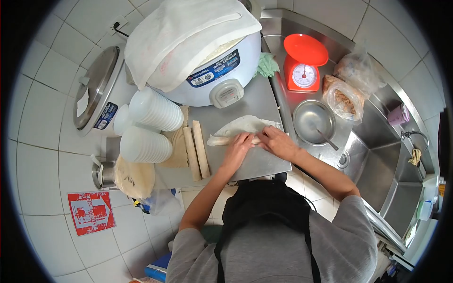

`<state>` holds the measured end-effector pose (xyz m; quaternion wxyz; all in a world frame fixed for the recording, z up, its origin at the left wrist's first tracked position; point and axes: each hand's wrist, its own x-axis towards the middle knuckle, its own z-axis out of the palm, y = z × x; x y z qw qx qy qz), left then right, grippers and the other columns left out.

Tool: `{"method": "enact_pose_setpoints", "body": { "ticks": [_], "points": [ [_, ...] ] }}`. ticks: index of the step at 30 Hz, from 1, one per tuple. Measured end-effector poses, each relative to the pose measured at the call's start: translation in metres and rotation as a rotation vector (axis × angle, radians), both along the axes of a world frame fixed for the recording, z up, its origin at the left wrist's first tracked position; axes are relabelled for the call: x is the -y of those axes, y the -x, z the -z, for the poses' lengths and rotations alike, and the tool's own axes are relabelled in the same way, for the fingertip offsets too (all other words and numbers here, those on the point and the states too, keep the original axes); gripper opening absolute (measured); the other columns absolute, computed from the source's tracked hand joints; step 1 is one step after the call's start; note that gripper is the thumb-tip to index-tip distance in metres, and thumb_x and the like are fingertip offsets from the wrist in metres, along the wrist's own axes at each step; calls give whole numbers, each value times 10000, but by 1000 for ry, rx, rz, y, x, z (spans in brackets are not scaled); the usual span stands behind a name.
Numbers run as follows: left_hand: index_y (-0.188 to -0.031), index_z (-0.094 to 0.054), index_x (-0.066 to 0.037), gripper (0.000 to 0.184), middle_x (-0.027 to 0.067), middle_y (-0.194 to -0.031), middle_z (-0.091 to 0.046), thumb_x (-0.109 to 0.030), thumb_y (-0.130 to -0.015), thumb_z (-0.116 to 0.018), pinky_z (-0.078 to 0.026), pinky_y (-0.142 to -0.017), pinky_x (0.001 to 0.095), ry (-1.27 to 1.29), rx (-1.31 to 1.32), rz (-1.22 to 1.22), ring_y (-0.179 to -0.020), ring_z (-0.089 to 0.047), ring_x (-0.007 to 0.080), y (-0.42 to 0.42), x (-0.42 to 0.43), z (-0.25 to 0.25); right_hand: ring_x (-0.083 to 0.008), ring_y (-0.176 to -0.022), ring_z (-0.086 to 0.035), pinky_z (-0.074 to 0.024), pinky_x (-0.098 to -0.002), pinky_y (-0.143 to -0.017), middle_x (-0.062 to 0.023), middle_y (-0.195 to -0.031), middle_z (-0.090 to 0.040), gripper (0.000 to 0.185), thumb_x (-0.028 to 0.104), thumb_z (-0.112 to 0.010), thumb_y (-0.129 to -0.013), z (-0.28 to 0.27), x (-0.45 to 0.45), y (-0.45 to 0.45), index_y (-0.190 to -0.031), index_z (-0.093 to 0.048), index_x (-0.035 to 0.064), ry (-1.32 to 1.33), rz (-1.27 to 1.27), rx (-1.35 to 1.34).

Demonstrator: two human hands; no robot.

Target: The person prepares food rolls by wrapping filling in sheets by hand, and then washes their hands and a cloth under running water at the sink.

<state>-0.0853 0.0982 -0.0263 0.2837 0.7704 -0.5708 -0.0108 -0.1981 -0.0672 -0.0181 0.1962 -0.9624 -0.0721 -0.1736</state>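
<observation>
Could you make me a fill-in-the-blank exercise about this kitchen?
____ long, pale, cylindrical rolls lie near stacked white round containers.
Those rolls lie to the ____ of the person's bare left hand.
The round silver metal bowl sits to the ____ of the bare right hand.

Missing words: two; left; right.

The middle of the wrapper's (243,123) rolled edge is hidden beneath the left grip (242,144) and the right grip (273,140), so the filling cannot be told. A white cloth (184,42), cut off at the top, covers most of the rice cooker's (252,61) opening. The red scale's (302,54) dial figures are too small to read. A grey shirt (269,250) partly hides a blue object (158,269).
</observation>
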Motion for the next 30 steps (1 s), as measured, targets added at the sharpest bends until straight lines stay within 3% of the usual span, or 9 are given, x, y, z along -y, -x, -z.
{"method": "enact_pose_setpoints", "body": {
  "ticks": [6,13,22,27,30],
  "points": [
    [-1012,-630,25,308,126,-1017,-581,-98,-740,-708,-476,-774,371,-48,-189,-8,-912,-578,297,-10,3,-5,-269,-899,-542,-467,-368,-795,-108,-909,-522,213,164,-690,-742,1,-8,-10,-873,-602,20,-158,75,-68],
    [-985,-638,25,326,121,-960,-610,-136,-717,-731,-479,-768,365,-107,-169,-79,-919,-586,295,-36,-30,-15,-265,-885,-541,-468,-374,-785,-91,-895,-517,191,169,-675,-767,6,3,9,-887,-606,37,-142,99,-51],
    [-1182,-570,-11,391,133,-1163,-546,-132,-812,-606,-406,-933,393,-60,85,42,-1097,-507,308,5,-6,-7,-256,-863,-515,-444,-364,-767,-89,-883,-495,258,196,-644,-808,-1,9,12,-992,-614,17,-104,99,6],
    [-1209,-530,20,416,132,-1121,-536,-130,-826,-595,-410,-925,388,-20,112,22,-1061,-514,293,8,4,3,-261,-902,-529,-445,-355,-788,-98,-941,-526,287,221,-620,-832,3,10,10,-1031,-614,15,-103,165,7],
    [-1216,-507,38,436,140,-1090,-531,-156,-836,-600,-416,-913,386,-23,112,47,-1043,-515,288,3,8,1,-302,-935,-560,-461,-363,-789,-128,-1025,-571,279,126,-616,-820,-7,22,13,-1071,-605,4,-110,248,99]
  ]
}}
